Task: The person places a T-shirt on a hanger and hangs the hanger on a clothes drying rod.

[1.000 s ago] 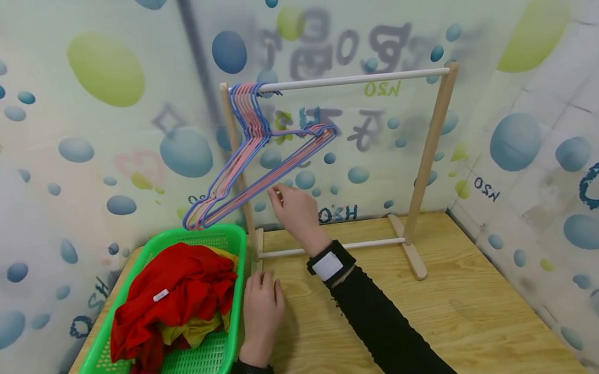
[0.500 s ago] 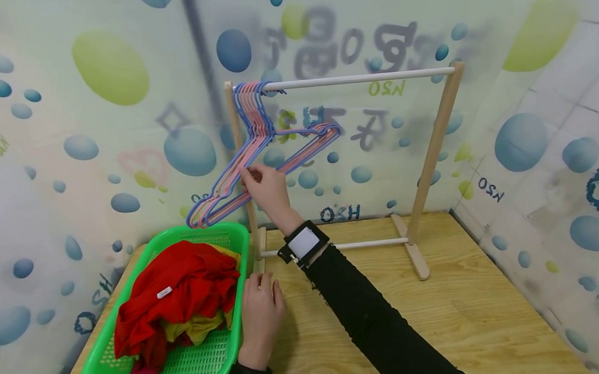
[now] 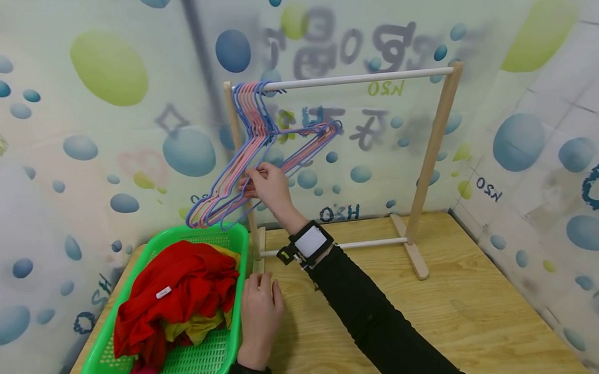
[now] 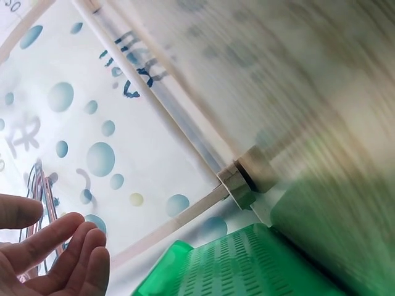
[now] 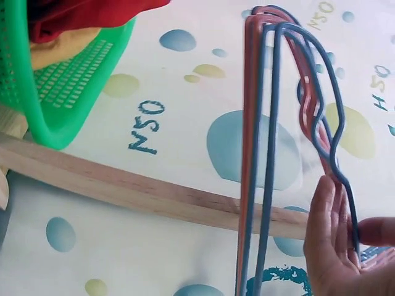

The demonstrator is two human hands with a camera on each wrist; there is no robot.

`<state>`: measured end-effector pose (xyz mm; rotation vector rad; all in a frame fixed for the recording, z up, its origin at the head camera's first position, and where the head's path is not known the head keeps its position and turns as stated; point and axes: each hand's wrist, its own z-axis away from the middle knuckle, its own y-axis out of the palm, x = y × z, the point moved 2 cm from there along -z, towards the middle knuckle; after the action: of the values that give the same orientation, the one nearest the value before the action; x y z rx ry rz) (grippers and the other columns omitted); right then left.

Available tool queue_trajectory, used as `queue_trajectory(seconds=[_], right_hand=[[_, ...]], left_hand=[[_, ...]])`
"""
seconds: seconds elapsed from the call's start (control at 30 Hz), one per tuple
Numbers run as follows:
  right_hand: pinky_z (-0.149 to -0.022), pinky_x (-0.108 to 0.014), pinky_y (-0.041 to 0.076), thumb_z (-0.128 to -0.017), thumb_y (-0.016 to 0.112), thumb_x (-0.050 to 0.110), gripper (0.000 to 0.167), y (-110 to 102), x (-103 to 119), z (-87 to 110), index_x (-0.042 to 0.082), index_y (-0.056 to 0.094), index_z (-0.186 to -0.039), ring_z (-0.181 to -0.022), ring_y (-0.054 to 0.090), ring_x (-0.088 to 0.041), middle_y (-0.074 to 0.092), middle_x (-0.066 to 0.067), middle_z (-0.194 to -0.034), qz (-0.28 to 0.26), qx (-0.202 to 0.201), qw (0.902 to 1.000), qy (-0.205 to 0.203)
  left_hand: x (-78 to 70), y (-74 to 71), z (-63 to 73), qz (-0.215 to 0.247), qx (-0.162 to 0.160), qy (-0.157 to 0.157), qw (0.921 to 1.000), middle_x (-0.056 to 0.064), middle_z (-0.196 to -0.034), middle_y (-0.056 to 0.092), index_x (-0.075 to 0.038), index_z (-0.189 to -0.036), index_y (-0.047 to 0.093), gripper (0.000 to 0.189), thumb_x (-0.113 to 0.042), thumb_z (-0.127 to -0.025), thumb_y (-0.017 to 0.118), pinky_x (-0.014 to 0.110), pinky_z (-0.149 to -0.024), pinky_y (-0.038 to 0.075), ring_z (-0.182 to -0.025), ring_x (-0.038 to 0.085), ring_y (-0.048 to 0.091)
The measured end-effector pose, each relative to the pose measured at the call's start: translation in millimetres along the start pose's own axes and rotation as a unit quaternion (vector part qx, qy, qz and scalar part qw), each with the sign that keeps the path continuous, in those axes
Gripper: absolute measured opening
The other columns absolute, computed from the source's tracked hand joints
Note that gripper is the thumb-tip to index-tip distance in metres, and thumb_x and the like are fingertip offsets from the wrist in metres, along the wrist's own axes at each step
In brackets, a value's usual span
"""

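In the head view, several blue and pink hangers (image 3: 249, 109) hang bunched at the left end of the rack's white rail (image 3: 355, 79). My right hand (image 3: 274, 192) is at their near side and pinches the frontmost blue hanger (image 5: 270, 148) by its sloping arm, which lies between thumb and fingers in the right wrist view. That hanger stands slightly apart from the bunch, its hook still on the rail. My left hand (image 3: 260, 315) rests on the table beside the green basket (image 3: 241, 255), fingers loosely bent and holding nothing.
Red and yellow clothes (image 3: 184, 290) lie heaped in the basket at the left. The wooden rack's right post (image 3: 434, 155) stands on a foot (image 3: 413, 254) on the table (image 3: 433, 325). A patterned wall (image 3: 358, 152) rises close behind the rack.
My right hand has moved left and up to the hangers and taken hold of the front blue one, which has swung slightly toward me, away from the others. My left hand has stayed put.
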<state>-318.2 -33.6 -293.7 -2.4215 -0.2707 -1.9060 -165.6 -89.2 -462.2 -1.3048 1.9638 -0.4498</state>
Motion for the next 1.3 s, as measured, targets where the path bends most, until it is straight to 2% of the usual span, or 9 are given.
queue_trajectory(seconds=[0.13, 0.2, 0.3, 0.43, 0.53, 0.63, 0.87, 1.07, 1.3], right_hand=[[-0.073, -0.034, 0.061, -0.111, 0.040, 0.019, 0.032, -6, 4, 0.6, -0.008, 0.052, -0.123, -0.066, 0.066, -0.011, 0.067, -0.007, -0.081, -0.055, 0.007, 0.9981, 0.027], [-0.074, -0.035, 0.061, -0.112, 0.036, 0.020, 0.029, -9, 6, 1.6, -0.003, 0.051, -0.120, -0.065, 0.063, -0.011, 0.061, -0.002, -0.079, -0.061, 0.000, 0.9976, 0.032], [-0.072, -0.034, 0.060, -0.112, 0.033, 0.021, 0.027, -14, 10, 4.8, 0.001, 0.050, -0.118, -0.064, 0.056, -0.012, 0.053, -0.002, -0.078, -0.055, -0.011, 0.9979, 0.033], [-0.061, -0.025, 0.052, -0.113, 0.030, 0.022, 0.027, -22, 15, 9.0, 0.002, 0.048, -0.115, -0.061, 0.047, -0.010, 0.043, -0.001, -0.073, -0.044, -0.020, 0.9984, 0.028], [-0.054, -0.021, 0.040, -0.113, 0.027, 0.021, 0.029, -30, 20, 11.8, -0.001, 0.045, -0.117, -0.057, 0.038, -0.009, 0.035, 0.000, -0.069, -0.064, -0.017, 0.9975, 0.026], [-0.053, -0.021, 0.032, -0.113, 0.025, 0.021, 0.029, -38, 28, 15.0, -0.002, 0.042, -0.118, -0.056, 0.031, -0.008, 0.032, 0.001, -0.068, -0.088, -0.015, 0.9957, 0.024], [-0.051, -0.020, 0.031, -0.113, 0.026, 0.023, 0.021, -56, 52, 25.9, 0.012, 0.042, -0.104, -0.054, 0.029, -0.009, 0.032, 0.001, -0.067, -0.108, -0.008, 0.9941, -0.004], [-0.051, -0.020, 0.029, -0.113, 0.024, 0.023, 0.022, -73, 62, 46.3, 0.012, 0.041, -0.104, -0.052, 0.026, -0.009, 0.029, 0.002, -0.065, -0.094, 0.014, 0.9954, -0.012], [-0.048, -0.019, 0.026, -0.113, 0.022, 0.022, 0.022, -101, 53, 83.3, 0.013, 0.039, -0.102, -0.049, 0.025, -0.007, 0.026, 0.004, -0.062, -0.062, 0.043, 0.9971, 0.005]], left_hand=[[-0.6, 0.5, 1.4, -0.003, 0.001, 0.004, 1.0000, 0.017, -0.091, 0.063, 0.002, -0.098, 0.070, 0.014, -0.008, -0.089, 0.073, 0.044, -0.074, 0.051, -0.084, 0.032, 0.059], [-1.5, 0.5, 1.8, -0.004, 0.005, 0.004, 1.0000, 0.017, -0.091, 0.063, 0.002, -0.098, 0.071, 0.014, -0.009, -0.090, 0.072, 0.043, -0.074, 0.051, -0.084, 0.032, 0.059], [-3.3, -0.8, 2.0, -0.003, 0.013, -0.001, 0.9999, 0.017, -0.091, 0.063, 0.002, -0.098, 0.071, 0.014, -0.009, -0.090, 0.072, 0.044, -0.074, 0.051, -0.084, 0.032, 0.059], [-4.0, -2.2, 1.4, 0.000, 0.000, 0.006, 1.0000, 0.017, -0.089, 0.062, 0.003, -0.095, 0.070, 0.013, -0.007, -0.087, 0.073, 0.044, -0.072, 0.050, -0.082, 0.033, 0.059], [-2.7, -2.0, 1.1, 0.002, -0.017, 0.020, 0.9997, 0.017, -0.087, 0.062, 0.004, -0.094, 0.069, 0.013, -0.006, -0.086, 0.073, 0.044, -0.071, 0.049, -0.080, 0.033, 0.058], [-1.4, -2.9, 0.6, 0.004, -0.024, 0.024, 0.9994, 0.018, -0.087, 0.062, 0.004, -0.094, 0.070, 0.013, -0.005, -0.085, 0.073, 0.045, -0.072, 0.050, -0.080, 0.034, 0.059], [-0.6, -5.2, -0.3, 0.010, -0.015, 0.016, 0.9997, 0.019, -0.088, 0.062, 0.005, -0.095, 0.070, 0.013, -0.005, -0.087, 0.072, 0.045, -0.072, 0.051, -0.081, 0.034, 0.060], [-1.0, -6.1, -0.9, 0.015, -0.015, 0.016, 0.9996, 0.020, -0.089, 0.062, 0.005, -0.097, 0.071, 0.013, -0.005, -0.088, 0.072, 0.046, -0.072, 0.052, -0.082, 0.035, 0.060], [-2.0, -12.6, -1.1, 0.014, -0.037, 0.023, 0.9989, 0.020, -0.089, 0.061, 0.005, -0.097, 0.071, 0.014, -0.004, -0.087, 0.073, 0.045, -0.068, 0.052, -0.080, 0.034, 0.060]])
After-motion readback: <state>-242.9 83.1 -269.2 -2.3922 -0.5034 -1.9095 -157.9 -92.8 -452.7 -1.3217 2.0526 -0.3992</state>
